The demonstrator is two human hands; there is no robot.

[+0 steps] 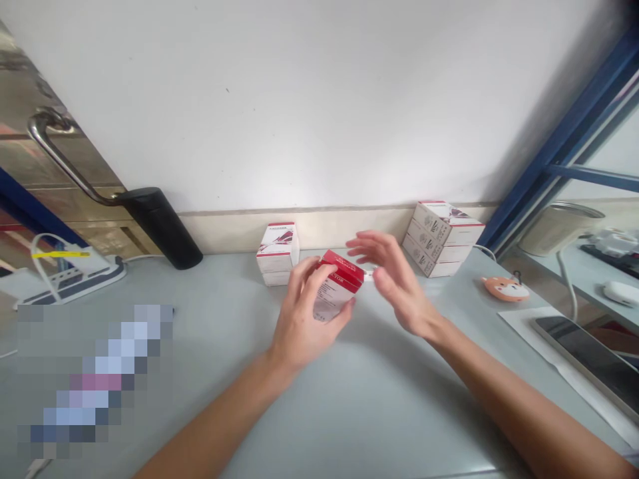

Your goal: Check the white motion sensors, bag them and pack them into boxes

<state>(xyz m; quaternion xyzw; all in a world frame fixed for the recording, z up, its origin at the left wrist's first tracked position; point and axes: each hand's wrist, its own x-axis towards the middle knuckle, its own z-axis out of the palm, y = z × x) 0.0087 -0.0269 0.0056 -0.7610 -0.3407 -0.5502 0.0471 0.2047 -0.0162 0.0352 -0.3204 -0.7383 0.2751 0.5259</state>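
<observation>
My left hand grips a small red-and-white carton around its sides, tilted, with its red end facing up and away. To the right of that carton, my right hand is raised with fingers apart, holding nothing. Just behind my left hand stands a stack of two white boxes with a dark red pattern on top. Beyond my right hand, against the wall, is a stack of similar white boxes, three high. A small white object between my hands is mostly hidden.
On the grey table, a black cylinder stands at the back left near a power strip. An orange animal-faced case and a phone on white paper lie at right. A blurred-out item is at left.
</observation>
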